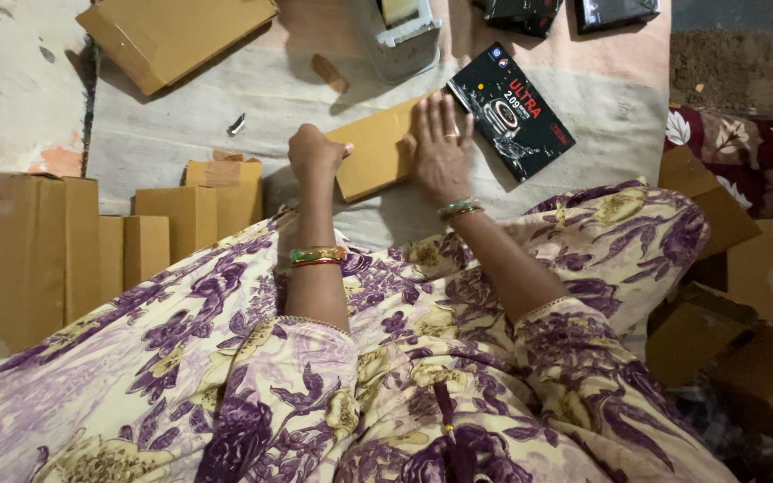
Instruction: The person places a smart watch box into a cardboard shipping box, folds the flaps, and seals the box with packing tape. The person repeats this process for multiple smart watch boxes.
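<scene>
Under the right hand (440,148), which lies spread flat with fingers apart, and pinched at its near-left end by the curled left hand (313,150), a flat brown cardboard box (376,156) rests on the pale cloth-covered floor (181,134). It looks light and fairly stiff, likely to dent at the corners, so holding both short ends seems safest. Just beside it lies a glossy black printed packet (512,112), with stacked brown cartons (64,246) further left.
</scene>
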